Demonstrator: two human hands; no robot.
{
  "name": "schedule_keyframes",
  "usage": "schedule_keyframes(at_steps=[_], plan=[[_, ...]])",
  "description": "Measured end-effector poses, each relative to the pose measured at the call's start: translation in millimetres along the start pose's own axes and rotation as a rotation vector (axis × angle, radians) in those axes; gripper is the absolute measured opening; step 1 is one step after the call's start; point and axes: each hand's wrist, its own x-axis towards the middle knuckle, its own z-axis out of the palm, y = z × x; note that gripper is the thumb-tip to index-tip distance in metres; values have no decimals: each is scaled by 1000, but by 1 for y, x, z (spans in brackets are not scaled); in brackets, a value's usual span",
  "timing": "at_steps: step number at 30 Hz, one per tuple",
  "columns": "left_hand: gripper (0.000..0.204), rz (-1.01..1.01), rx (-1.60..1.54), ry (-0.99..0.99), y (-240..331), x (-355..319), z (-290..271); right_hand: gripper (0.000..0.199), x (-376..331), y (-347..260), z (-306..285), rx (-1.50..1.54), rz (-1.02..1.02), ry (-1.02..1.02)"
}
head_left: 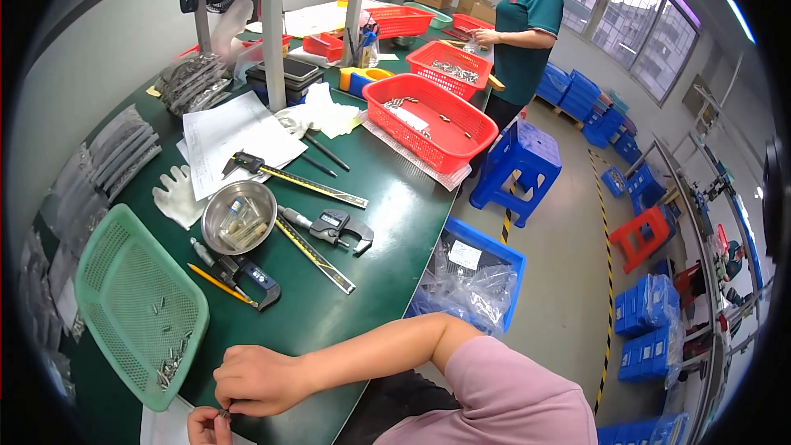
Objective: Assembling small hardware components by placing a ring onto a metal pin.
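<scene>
At the near edge of the green table, my right hand [259,381] is closed, its fingertips meeting those of my left hand [206,427]. Between them shows a bit of a small dark metal part [225,414], mostly covered by the fingers. Both hands are just above a white sheet [156,427]. Beside them, on the left, stands a light green perforated basket [124,268]. Small silver metal pins [171,363] are heaped at its near end, and a few lie scattered farther up.
Beyond the hands lie a pencil [218,283], micrometers [334,227], calipers [297,180] and a steel bowl [211,239] of small glass vials. Farther off are red baskets [445,156]. A co-worker [527,41] stands at the table's far end. A blue crate [512,268] is beside the table.
</scene>
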Motion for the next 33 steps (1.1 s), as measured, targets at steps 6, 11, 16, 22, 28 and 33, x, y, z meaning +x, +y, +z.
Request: schedule_keyframes(at_steps=[6,11,16,22,28,33], plan=[[9,-3,-21,-3,1,-7,1,14,-1,2,3,42,22,-19],[9,-17,19,1,-3,-8,0,13,-2,-1,4,3,4,-21],[6,26,33,48,0,-10,3,12,-2,-2,5,-4,12,-15],[9,67,-36,1,9,-4,17,15,3,-1,-5,-45,-17,-29],[12,171,-80,-9,4,-4,17,17,8,-4,-11,-107,35,-120],[12,164,-68,39,3,-9,17,17,7,-4,-7,-109,26,-140]])
